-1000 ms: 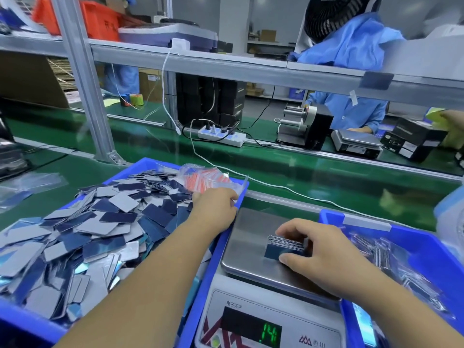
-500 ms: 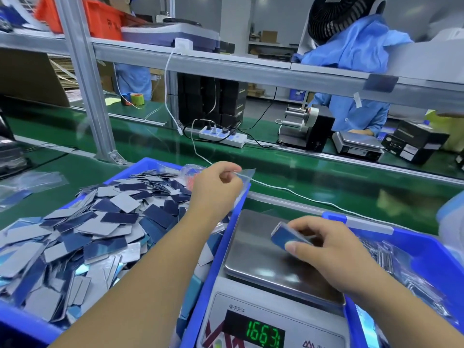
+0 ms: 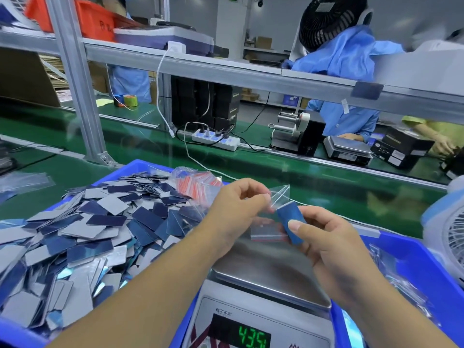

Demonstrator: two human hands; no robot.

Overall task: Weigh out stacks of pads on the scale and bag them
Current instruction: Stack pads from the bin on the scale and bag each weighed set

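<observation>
Left hand [image 3: 236, 207] raised above the scale [image 3: 266, 275], fingers pinching the upper edge of a small clear zip bag [image 3: 270, 222]; one corner of the bag sticking up past the fingertips, red-lined zip strip hanging below. Right hand [image 3: 326, 243] curled round a blue stack of pads [image 3: 290, 219], thumb across its lower end, top of the stack touching the bag. Whether the stack is already inside the film: cannot tell. Both held over the steel pan, nothing resting on it. Green digits on the scale display [image 3: 251, 339], partly cut off by the frame edge. Left of the scale, blue bin [image 3: 135, 167] heaped with loose pads [image 3: 95, 234], grey and dark blue faces mixed. Bundle of spare zip bags [image 3: 198, 184] with red strips at the far corner of that heap. Right of the scale, second blue bin [image 3: 411, 267] with filled clear bags inside. Green table [image 3: 326, 194] beyond, white cable across it.
</observation>
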